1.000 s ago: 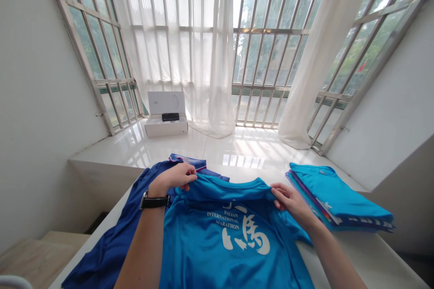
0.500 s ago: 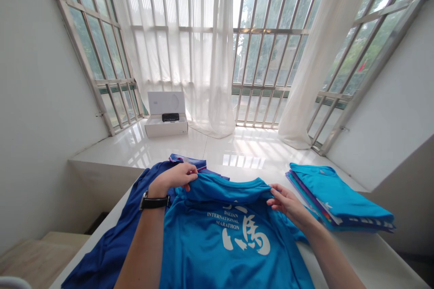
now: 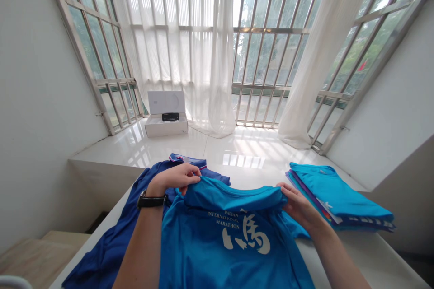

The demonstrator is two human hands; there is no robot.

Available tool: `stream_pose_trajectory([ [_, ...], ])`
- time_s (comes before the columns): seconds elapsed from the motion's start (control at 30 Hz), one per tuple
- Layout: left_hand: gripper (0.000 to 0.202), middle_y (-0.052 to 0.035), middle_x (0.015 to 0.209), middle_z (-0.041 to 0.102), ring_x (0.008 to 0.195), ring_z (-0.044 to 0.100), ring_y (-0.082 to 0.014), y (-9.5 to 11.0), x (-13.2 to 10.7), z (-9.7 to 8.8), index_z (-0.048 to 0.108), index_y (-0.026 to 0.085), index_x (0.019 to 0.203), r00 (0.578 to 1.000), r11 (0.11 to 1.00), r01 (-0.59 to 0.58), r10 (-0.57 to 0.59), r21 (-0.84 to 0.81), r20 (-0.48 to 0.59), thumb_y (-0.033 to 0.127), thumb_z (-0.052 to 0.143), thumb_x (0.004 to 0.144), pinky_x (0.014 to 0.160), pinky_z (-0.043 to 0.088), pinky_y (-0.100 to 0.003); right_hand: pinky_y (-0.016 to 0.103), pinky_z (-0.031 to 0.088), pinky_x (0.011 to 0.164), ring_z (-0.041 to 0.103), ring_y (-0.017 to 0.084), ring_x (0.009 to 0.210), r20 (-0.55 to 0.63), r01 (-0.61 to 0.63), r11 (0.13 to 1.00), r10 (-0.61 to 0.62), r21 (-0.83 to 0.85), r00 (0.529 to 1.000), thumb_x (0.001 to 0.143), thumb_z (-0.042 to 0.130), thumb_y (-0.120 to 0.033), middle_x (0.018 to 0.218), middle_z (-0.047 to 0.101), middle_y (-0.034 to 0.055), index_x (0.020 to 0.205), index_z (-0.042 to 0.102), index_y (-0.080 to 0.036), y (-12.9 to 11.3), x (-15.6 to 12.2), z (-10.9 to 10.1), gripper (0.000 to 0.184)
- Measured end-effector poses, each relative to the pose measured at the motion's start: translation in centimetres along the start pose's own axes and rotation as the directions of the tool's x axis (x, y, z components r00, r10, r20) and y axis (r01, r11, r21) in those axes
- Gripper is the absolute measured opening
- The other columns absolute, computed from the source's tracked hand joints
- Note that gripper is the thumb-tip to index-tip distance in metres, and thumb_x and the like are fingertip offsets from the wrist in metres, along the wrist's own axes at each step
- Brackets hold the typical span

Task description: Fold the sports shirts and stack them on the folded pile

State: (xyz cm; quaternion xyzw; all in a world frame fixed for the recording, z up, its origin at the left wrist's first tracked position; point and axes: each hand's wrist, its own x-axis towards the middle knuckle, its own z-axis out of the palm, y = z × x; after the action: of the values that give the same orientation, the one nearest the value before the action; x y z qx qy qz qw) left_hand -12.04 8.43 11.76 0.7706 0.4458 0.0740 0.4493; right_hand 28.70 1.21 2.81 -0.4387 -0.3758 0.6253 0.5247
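Note:
A bright blue T-shirt (image 3: 196, 244) with white marathon lettering lies in front of me, its neck end raised a little and folded over. My left hand (image 3: 179, 176), with a black-strapped watch on the wrist, pinches the collar end at its left. At the right end of the collar, my right hand (image 3: 294, 201) grips the fabric between thumb and fingers. The collar stretches between both hands. Under and beside the left forearm lies a dark blue collared shirt (image 3: 118, 226), partly covered by the T-shirt.
A stack of folded shirts (image 3: 342, 194) sits on the right of the white surface (image 3: 369, 257). Farther back, an open white box (image 3: 166, 128) with a black device stands on the window ledge (image 3: 217, 149). Sheer curtains (image 3: 217, 54) hang before barred windows.
My right hand has moved right and slightly down with its end of the collar. My left hand has shifted slightly right. The collar is now stretched wider and flatter.

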Motion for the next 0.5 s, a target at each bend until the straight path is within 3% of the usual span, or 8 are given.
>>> stream_pose_trajectory([
  [0.1,0.038,0.0035,0.058,0.056,0.043,0.05,-0.0124,-0.3,0.4,0.0,0.064,0.019,0.093,1.0,1.0,-0.01,0.01,0.028,-0.006,0.054,0.058,0.081,0.043,0.036,-0.024,0.019,0.031,0.042,0.036,0.005,0.044,-0.046,0.025,0.99,-0.032,-0.136,0.998,0.069,0.084,-0.049,0.058,0.049,-0.0077,0.083,0.065,-0.021,0.0,-0.1,-0.2,0.037],
  [0.2,0.037,0.0014,0.062,0.06,0.048,0.057,-0.0155,-0.9,1.8,0.4,0.064,0.018,0.094,0.998,0.999,0.005,-0.002,0.054,-0.064,0.053,0.055,0.084,0.048,0.044,-0.026,0.021,0.033,0.041,0.039,0.007,0.044,-0.132,0.085,0.949,-0.131,-0.304,0.983,0.071,0.08,-0.056,0.059,0.051,-0.0066,0.087,0.065,-0.021,0.7,0.8,-0.2,0.041],
  [0.27,0.035,-0.0042,0.077,0.068,0.067,0.067,-0.0212,-1.5,3.3,1.0,0.064,0.017,0.1,0.968,0.995,-0.002,0.026,0.096,-0.25,0.048,0.049,0.088,0.065,0.053,-0.031,0.026,0.049,0.052,0.057,0.014,0.057,-0.222,0.188,0.894,-0.297,-0.407,0.929,0.074,0.074,-0.061,0.072,0.062,-0.0019,0.094,0.064,-0.022,1.6,1.7,-0.1,0.044],
  [0.33,0.035,-0.0125,0.109,0.069,0.104,0.067,-0.0271,-2.2,5.0,1.7,0.061,0.016,0.113,0.87,0.982,-0.008,0.099,0.186,-0.483,0.038,0.046,0.091,0.093,0.052,-0.036,0.035,0.057,0.081,0.067,0.024,0.095,-0.247,0.299,0.796,-0.479,-0.526,0.842,0.079,0.067,-0.064,0.106,0.067,0.0055,0.109,0.061,-0.025,2.7,2.5,0.2,0.05],
  [0.4,0.048,-0.0176,0.145,0.049,0.136,0.047,-0.0303,-3.0,6.4,2.5,0.051,0.014,0.134,0.802,0.964,0.003,0.156,0.265,-0.577,0.03,0.049,0.089,0.111,0.039,-0.04,0.044,0.047,0.106,0.05,0.03,0.131,-0.182,0.343,0.66,-0.592,-0.668,0.785,0.084,0.059,-0.064,0.145,0.047,0.01,0.129,0.052,-0.027,3.6,3.0,0.4,0.059],
  [0.47,0.064,-0.0184,0.161,0.024,0.148,0.027,-0.0325,-3.8,7.5,3.1,0.037,0.014,0.148,0.822,0.958,0.015,0.151,0.285,-0.55,0.028,0.054,0.088,0.118,0.03,-0.045,0.049,0.037,0.115,0.032,0.032,0.145,-0.089,0.331,0.508,-0.638,-0.796,0.765,0.088,0.054,-0.061,0.161,0.02,0.0097,0.141,0.043,-0.027,4.4,3.2,0.4,0.064],
  [0.5,0.068,-0.0187,0.163,0.017,0.15,0.022,-0.0336,-4.1,7.8,3.2,0.033,0.013,0.15,0.842,0.959,0.025,0.132,0.283,-0.523,0.029,0.055,0.087,0.119,0.028,-0.047,0.05,0.034,0.117,0.028,0.033,0.147,-0.047,0.318,0.442,-0.64,-0.839,0.767,0.089,0.052,-0.059,0.163,0.015,0.0095,0.143,0.041,-0.027,4.7,3.2,0.5,0.064],
])
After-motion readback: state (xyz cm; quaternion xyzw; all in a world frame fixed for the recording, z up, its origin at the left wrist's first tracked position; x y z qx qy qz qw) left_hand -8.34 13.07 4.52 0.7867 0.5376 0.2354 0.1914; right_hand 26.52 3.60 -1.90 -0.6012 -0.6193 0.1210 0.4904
